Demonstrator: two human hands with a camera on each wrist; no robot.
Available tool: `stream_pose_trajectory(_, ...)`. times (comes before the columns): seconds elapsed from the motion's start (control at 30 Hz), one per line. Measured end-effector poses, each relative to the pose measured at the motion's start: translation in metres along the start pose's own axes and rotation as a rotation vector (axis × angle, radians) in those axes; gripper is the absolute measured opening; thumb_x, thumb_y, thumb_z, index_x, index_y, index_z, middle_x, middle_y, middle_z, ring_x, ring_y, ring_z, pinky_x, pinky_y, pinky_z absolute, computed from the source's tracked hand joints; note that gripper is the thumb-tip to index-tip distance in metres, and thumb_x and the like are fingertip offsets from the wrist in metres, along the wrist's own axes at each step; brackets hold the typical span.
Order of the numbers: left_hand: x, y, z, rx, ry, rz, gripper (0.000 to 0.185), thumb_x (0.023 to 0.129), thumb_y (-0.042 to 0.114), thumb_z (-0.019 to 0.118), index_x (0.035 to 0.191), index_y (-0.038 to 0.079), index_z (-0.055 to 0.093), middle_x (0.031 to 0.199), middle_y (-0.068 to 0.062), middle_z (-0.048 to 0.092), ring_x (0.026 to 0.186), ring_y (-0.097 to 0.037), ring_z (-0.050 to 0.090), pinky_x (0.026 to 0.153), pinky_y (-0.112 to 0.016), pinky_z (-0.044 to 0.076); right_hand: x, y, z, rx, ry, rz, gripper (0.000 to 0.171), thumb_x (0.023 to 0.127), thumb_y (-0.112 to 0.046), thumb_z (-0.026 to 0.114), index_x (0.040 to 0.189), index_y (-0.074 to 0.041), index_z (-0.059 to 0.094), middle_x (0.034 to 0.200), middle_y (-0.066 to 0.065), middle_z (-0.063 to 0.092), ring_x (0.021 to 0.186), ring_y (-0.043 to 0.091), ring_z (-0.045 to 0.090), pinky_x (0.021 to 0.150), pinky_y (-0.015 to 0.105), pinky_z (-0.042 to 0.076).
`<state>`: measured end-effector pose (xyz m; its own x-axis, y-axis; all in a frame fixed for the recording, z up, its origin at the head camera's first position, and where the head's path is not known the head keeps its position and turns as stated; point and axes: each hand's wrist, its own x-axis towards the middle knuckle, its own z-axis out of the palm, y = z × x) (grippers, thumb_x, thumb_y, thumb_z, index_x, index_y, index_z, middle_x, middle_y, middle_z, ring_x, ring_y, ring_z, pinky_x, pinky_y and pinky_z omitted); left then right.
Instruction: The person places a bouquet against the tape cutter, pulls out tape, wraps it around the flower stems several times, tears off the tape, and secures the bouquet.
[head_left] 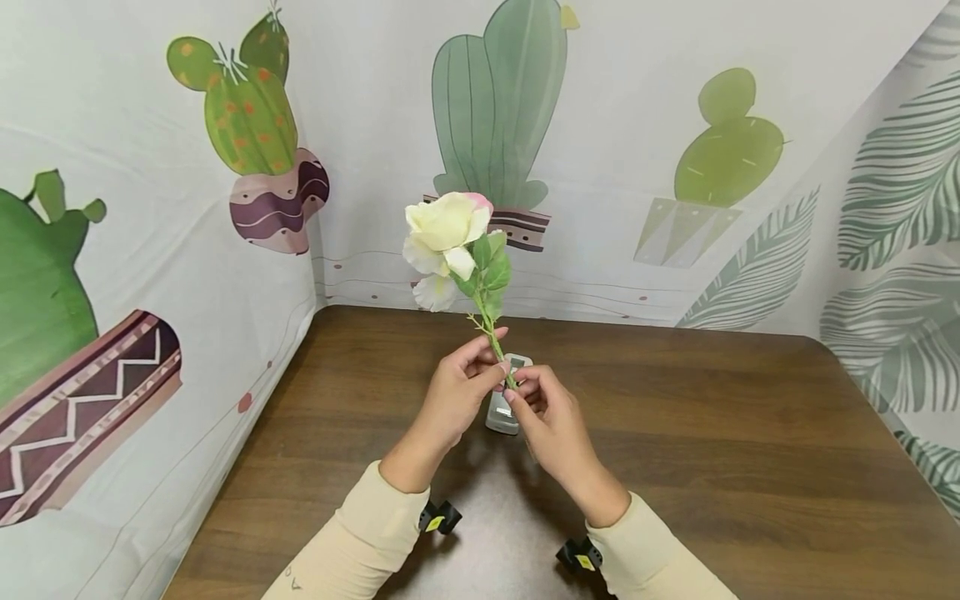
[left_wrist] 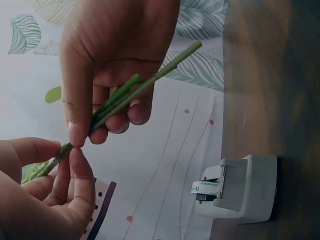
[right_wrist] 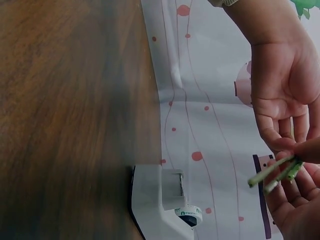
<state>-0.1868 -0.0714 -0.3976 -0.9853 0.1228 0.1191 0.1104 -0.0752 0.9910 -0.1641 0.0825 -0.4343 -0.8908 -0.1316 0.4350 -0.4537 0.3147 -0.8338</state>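
A bunch of artificial flowers is held upright over the table: a cream rose (head_left: 446, 223) with a pink edge behind it, and a white ruffled bloom (head_left: 435, 293) below. Green leaves (head_left: 495, 271) hang beside them. My left hand (head_left: 463, 390) pinches the gathered green stems (left_wrist: 172, 65) under the leaves. Just below it, my right hand (head_left: 553, 417) pinches the same stems between thumb and fingers. The cut ends stick out past the right hand, uneven in length. Behind the hands stands a pale grey tape dispenser (head_left: 504, 419), its tape roll (left_wrist: 206, 187) visible in the left wrist view.
The brown wooden table (head_left: 712, 433) spreads to both sides of the hands. White cloth (head_left: 360, 125) printed with cacti and leaves hangs along its back and left edges. A black wrist camera (head_left: 442, 517) sits at the left cuff, another camera (head_left: 577, 557) at the right.
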Motion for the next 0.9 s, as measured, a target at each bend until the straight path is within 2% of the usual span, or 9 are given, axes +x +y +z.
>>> stream_pose_trajectory(0.17, 0.001, -0.001, 0.000, 0.016, -0.008, 0.003, 0.045, 0.094, 0.001, 0.065, 0.138, 0.012, 0.062, 0.093, -0.004, 0.062, 0.080, -0.013, 0.059, 0.072, -0.022, 0.053, 0.002, 0.000, -0.002, -0.013, 0.020, -0.009, 0.015, 0.096, -0.011, 0.068, 0.109, -0.006, 0.063, 0.095, 0.006, 0.065, 0.082, 0.011, 0.062, 0.075, 0.024, 0.055)
stream_pose_trajectory(0.33, 0.000, -0.002, 0.001, 0.061, -0.031, 0.004, 0.045, 0.094, 0.001, 0.064, 0.136, 0.014, 0.064, 0.095, -0.009, 0.066, 0.078, -0.018, 0.058, 0.070, -0.024, 0.051, 0.005, 0.001, -0.007, 0.005, 0.070, -0.034, 0.014, 0.097, -0.009, 0.066, 0.111, -0.006, 0.065, 0.102, 0.008, 0.063, 0.089, 0.012, 0.058, 0.077, 0.023, 0.052)
stream_pose_trajectory(0.53, -0.002, -0.003, 0.003, 0.136, -0.087, 0.015, 0.041, 0.092, 0.005, 0.068, 0.133, 0.013, 0.066, 0.096, -0.012, 0.066, 0.078, -0.014, 0.058, 0.067, -0.022, 0.047, 0.009, -0.005, -0.015, 0.050, 0.106, -0.048, 0.023, 0.097, -0.002, 0.064, 0.119, 0.002, 0.063, 0.104, 0.016, 0.060, 0.092, 0.012, 0.054, 0.079, 0.021, 0.048)
stream_pose_trajectory(0.63, -0.002, -0.005, 0.004, 0.196, -0.119, 0.033, 0.040, 0.091, 0.008, 0.070, 0.131, 0.011, 0.068, 0.095, -0.010, 0.064, 0.078, -0.012, 0.056, 0.065, -0.020, 0.044, 0.011, -0.005, -0.019, 0.081, 0.112, -0.025, 0.026, 0.099, -0.006, 0.063, 0.123, 0.001, 0.063, 0.105, 0.013, 0.060, 0.093, 0.013, 0.055, 0.081, 0.019, 0.047)
stream_pose_trajectory(0.7, -0.003, -0.007, 0.005, 0.234, -0.144, 0.047, 0.040, 0.091, 0.008, 0.071, 0.131, 0.008, 0.068, 0.095, -0.011, 0.064, 0.079, -0.012, 0.057, 0.067, -0.020, 0.046, 0.012, 0.001, -0.021, 0.107, 0.113, 0.002, 0.026, 0.100, -0.011, 0.062, 0.125, -0.004, 0.064, 0.106, 0.010, 0.060, 0.094, 0.013, 0.056, 0.082, 0.019, 0.047)
stream_pose_trajectory(0.9, -0.003, -0.010, 0.008, 0.298, -0.199, 0.079, 0.039, 0.089, 0.006, 0.073, 0.128, 0.005, 0.069, 0.093, -0.012, 0.064, 0.083, -0.010, 0.058, 0.073, -0.022, 0.049, 0.015, 0.004, -0.026, 0.176, 0.126, 0.089, 0.026, 0.101, -0.015, 0.062, 0.125, -0.005, 0.064, 0.108, 0.010, 0.061, 0.093, 0.013, 0.058, 0.080, 0.019, 0.048)
